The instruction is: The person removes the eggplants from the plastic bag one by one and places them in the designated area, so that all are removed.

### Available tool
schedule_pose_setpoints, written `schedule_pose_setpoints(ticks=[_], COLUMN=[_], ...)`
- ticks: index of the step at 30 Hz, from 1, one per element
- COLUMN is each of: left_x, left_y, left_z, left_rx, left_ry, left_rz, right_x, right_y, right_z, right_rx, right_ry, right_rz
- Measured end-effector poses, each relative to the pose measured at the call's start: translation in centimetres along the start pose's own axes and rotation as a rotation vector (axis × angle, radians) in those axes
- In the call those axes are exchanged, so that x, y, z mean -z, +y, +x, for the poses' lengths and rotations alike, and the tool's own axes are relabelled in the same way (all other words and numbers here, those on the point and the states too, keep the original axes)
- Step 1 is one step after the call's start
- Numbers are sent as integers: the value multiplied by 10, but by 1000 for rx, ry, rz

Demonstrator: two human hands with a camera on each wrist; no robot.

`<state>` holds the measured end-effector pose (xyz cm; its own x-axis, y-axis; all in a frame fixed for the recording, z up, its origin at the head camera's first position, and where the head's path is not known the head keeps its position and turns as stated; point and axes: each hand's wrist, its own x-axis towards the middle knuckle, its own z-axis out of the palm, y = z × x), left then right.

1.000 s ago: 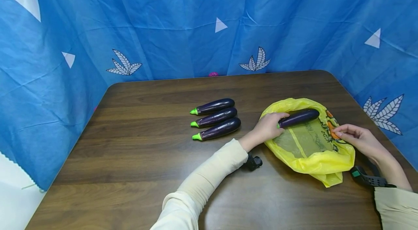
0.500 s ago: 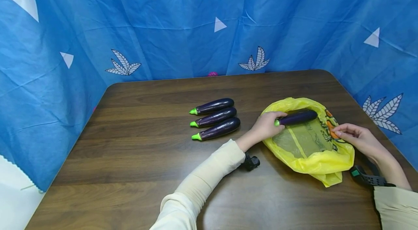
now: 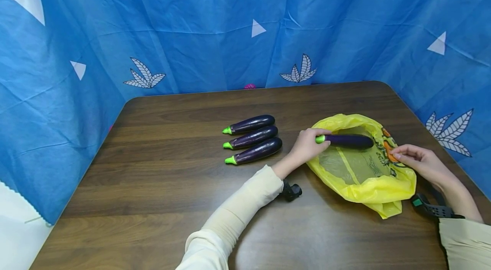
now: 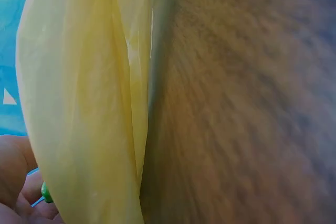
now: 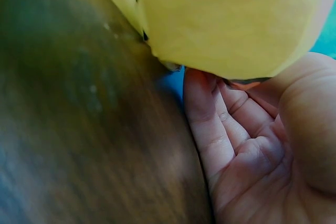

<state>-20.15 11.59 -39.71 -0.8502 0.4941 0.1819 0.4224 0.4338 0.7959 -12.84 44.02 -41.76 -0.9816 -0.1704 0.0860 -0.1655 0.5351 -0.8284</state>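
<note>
My left hand (image 3: 307, 146) reaches over the near-left rim of a yellow plastic bag (image 3: 360, 193) and holds an eggplant (image 3: 347, 141) by its green stem end. The dark purple body points right across the bag's open mouth. A bit of the green stem (image 4: 47, 192) shows among the fingers in the left wrist view, where the bag hides most of the hand. On the right side my right hand (image 3: 423, 163) pinches the bag's printed edge between thumb and fingers. Three more eggplants (image 3: 253, 138) lie side by side on the table, left of the bag, stems to the left.
The brown wooden table (image 3: 153, 185) carries everything. Behind it hangs a blue curtain (image 3: 215, 27) with white triangles and leaf prints. A black wrist camera (image 3: 292, 192) sits under my left wrist, and a black strap (image 3: 435, 209) is round the right one.
My left hand has shifted slightly left and up, drawing the eggplant a little left with it; the eggplant now lies more level and more of its stem shows. The right hand stays still.
</note>
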Motion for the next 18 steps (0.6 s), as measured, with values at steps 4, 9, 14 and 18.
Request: schedule_pose_setpoints(ticks=[4, 9, 14, 18], left_x=[5, 13, 23, 30], left_y=[-2, -5, -7, -7], left_z=[-2, -5, -11, -16], left_rx=[-11, -17, -23, -24], left_ry=[11, 26, 37, 47], left_rz=[-32, -72, -98, -111], right_x=[0, 0, 0, 0], right_y=[0, 1, 1, 0], right_z=[0, 0, 0, 1], right_rx=[0, -3, -28, -43], right_ry=[0, 0, 4, 6], right_rz=[7, 6, -10, -14])
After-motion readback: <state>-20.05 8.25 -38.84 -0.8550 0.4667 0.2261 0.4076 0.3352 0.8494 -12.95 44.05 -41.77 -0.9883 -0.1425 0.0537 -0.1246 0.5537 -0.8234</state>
